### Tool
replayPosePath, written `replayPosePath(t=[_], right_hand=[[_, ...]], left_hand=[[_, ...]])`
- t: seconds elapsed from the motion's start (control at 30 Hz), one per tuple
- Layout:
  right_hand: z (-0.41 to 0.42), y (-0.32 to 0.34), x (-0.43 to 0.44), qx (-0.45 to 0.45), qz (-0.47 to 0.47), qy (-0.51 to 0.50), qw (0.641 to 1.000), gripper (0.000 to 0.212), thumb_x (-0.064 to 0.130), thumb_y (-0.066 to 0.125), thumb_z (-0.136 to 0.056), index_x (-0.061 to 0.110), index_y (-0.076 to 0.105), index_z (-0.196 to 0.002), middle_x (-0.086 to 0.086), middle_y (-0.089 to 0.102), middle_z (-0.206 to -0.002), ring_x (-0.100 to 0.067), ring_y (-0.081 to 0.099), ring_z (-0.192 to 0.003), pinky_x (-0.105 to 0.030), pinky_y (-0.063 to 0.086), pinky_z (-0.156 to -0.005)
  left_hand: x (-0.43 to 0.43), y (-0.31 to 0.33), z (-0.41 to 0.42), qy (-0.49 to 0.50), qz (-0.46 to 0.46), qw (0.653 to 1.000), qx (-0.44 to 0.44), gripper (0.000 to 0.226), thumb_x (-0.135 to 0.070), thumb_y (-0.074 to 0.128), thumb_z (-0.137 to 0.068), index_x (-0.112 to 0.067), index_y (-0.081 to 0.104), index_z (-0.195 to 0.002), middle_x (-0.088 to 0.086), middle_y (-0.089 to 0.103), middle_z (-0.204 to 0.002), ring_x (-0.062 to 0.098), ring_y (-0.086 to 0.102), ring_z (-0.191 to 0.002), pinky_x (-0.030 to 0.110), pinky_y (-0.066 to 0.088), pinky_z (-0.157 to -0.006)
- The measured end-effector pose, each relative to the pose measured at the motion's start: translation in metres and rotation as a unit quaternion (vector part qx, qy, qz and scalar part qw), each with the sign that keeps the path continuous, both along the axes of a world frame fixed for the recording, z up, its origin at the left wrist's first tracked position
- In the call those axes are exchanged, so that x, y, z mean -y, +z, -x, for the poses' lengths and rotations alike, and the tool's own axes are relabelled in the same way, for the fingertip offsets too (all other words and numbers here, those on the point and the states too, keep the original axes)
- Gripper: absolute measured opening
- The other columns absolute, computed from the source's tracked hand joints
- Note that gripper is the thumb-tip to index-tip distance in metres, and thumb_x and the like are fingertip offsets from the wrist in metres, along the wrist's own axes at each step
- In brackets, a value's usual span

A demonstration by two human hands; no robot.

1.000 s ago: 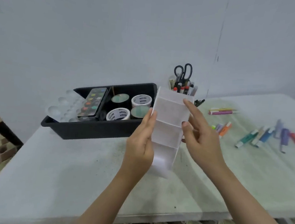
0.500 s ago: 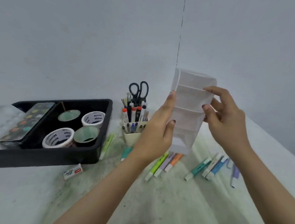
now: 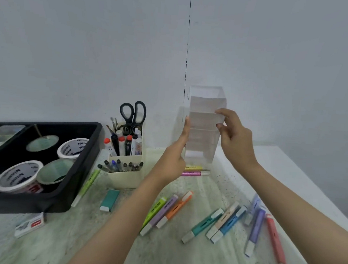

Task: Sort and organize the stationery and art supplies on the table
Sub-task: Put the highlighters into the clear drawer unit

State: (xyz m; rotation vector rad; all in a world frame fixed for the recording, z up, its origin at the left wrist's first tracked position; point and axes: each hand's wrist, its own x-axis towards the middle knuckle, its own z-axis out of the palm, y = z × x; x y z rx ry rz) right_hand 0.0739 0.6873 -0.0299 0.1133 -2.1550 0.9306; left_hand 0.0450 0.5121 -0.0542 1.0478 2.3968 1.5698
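Black plastic marks the tray at far left, with tape rolls inside. Just beside it stands the cream pen holder, with scissors poking up from its rear section. Next comes the left hand, its grip clamped on the left wall of the clear divided organizer, thumb lying up along the edge. The right hand pinches the opposite edge with its fingertips, so both grips are closed on the same box. The organizer is upright near the back of the desk, right of the pen holder. Its lower end sits just over a yellow and a pink marker; whether it touches them or the desk cannot be told. The step looks like standing this box down as a home for the loose highlighters spread across the right of the desk. To do it well, the base should land on bare desk rather than on those two markers, or it will rock. That likely means shifting it a little sideways or nudging the markers out first. Lowering it level with both hands suits such a tall, narrow shape, which could tip easily. The thin clear walls probably flex, so light pressure is enough. One hand should steady it until it sits flat, open side facing the person.
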Motion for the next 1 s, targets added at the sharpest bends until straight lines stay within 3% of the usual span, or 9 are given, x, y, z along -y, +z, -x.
replayPosePath(t=[0.13, 0.23, 0.3, 0.4, 0.43, 0.5, 0.6, 0.8, 1.0], right_hand=[[0.019, -0.014, -0.003, -0.011, 0.002, 0.007, 1.0, 0.032, 0.001, 0.048, -0.093, 0.021, 0.053, -0.118, -0.01, 0.055, -0.062, -0.012, 0.043, -0.048, -0.01, 0.032, -0.05], [0.029, -0.021, -0.004, -0.008, 0.012, 0.011, 1.0, 0.029, -0.003, 0.048, -0.093, 0.01, 0.056, -0.118, 0.012, 0.046, -0.059, -0.003, 0.046, -0.049, -0.007, 0.032, -0.051], [0.034, -0.025, -0.004, 0.001, 0.014, 0.017, 1.0, 0.029, -0.003, 0.047, -0.093, 0.011, 0.056, -0.117, 0.007, 0.048, -0.059, -0.005, 0.045, -0.048, -0.007, 0.032, -0.051], [0.04, -0.033, -0.004, 0.023, 0.014, 0.028, 0.999, 0.03, 0.001, 0.047, -0.094, 0.017, 0.055, -0.118, -0.015, 0.054, -0.064, -0.013, 0.038, -0.047, -0.011, 0.031, -0.05], [0.042, -0.034, -0.004, 0.03, 0.012, 0.031, 0.999, 0.031, 0.002, 0.047, -0.095, 0.019, 0.054, -0.119, -0.018, 0.054, -0.065, -0.013, 0.036, -0.047, -0.013, 0.031, -0.05], [0.044, -0.034, -0.005, 0.039, 0.005, 0.038, 0.999, 0.031, 0.004, 0.046, -0.095, 0.021, 0.053, -0.12, -0.019, 0.052, -0.063, -0.013, 0.035, -0.045, -0.016, 0.031, -0.049], [0.047, -0.031, -0.007, 0.047, -0.011, 0.043, 0.998, 0.032, 0.005, 0.046, -0.096, 0.022, 0.052, -0.122, -0.015, 0.046, -0.054, -0.013, 0.035, -0.043, -0.018, 0.031, -0.047], [0.043, -0.03, -0.011, 0.045, -0.019, 0.028, 0.998, 0.033, 0.003, 0.045, -0.096, 0.02, 0.052, -0.123, 0.001, 0.034, -0.049, -0.012, 0.034, -0.043, -0.016, 0.029, -0.047], [0.025, -0.031, -0.013, 0.04, -0.014, 0.01, 0.999, 0.033, 0.002, 0.046, -0.094, 0.018, 0.054, -0.122, 0.006, 0.029, -0.048, -0.012, 0.035, -0.044, -0.016, 0.029, -0.047]], left_hand=[[-0.004, -0.011, 0.012, 0.012, 0.016, 1.0, -0.003, 0.105, 0.022, 0.025, -0.082, -0.056, -0.015, -0.139, -0.011, 0.01, -0.158, -0.002, 0.027, -0.137, 0.0, 0.032, -0.087], [-0.006, -0.018, 0.017, 0.022, 0.028, 0.999, 0.006, 0.102, 0.018, 0.026, -0.085, -0.057, -0.017, -0.138, -0.01, 0.009, -0.158, -0.029, 0.04, -0.103, 0.008, 0.042, -0.077], [-0.008, -0.021, 0.019, 0.039, 0.034, 0.999, 0.014, 0.102, 0.017, 0.027, -0.086, -0.059, -0.018, -0.136, -0.01, 0.007, -0.158, -0.026, 0.042, -0.101, 0.013, 0.046, -0.081], [-0.01, -0.026, 0.023, 0.06, 0.039, 0.997, 0.015, 0.105, 0.021, 0.028, -0.083, -0.057, -0.018, -0.136, -0.019, -0.007, -0.156, -0.003, 0.016, -0.14, 0.024, 0.026, -0.114], [-0.009, -0.027, 0.024, 0.061, 0.04, 0.997, 0.02, 0.105, 0.022, 0.028, -0.083, -0.057, -0.018, -0.135, -0.021, -0.01, -0.156, -0.001, 0.008, -0.142, 0.018, 0.02, -0.115], [-0.007, -0.03, 0.026, 0.061, 0.046, 0.996, 0.038, 0.104, 0.02, 0.029, -0.085, -0.057, -0.019, -0.136, -0.02, -0.008, -0.156, -0.003, 0.027, -0.135, 0.001, 0.027, -0.098], [-0.005, -0.036, 0.031, 0.06, 0.047, 0.996, 0.042, 0.102, 0.018, 0.03, -0.086, -0.055, -0.018, -0.139, -0.016, 0.003, -0.157, -0.011, 0.046, -0.104, 0.001, 0.038, -0.081], [-0.007, -0.037, 0.027, 0.048, 0.044, 0.997, 0.036, 0.106, 0.019, 0.03, -0.085, -0.061, -0.018, -0.135, -0.012, 0.01, -0.158, -0.004, 0.041, -0.125, 0.007, 0.039, -0.087], [-0.011, -0.038, 0.017, 0.038, 0.031, 0.998, 0.027, 0.107, 0.02, 0.028, -0.084, -0.063, -0.016, -0.135, -0.015, 0.01, -0.158, 0.012, 0.027, -0.141, 0.032, 0.036, -0.11]])
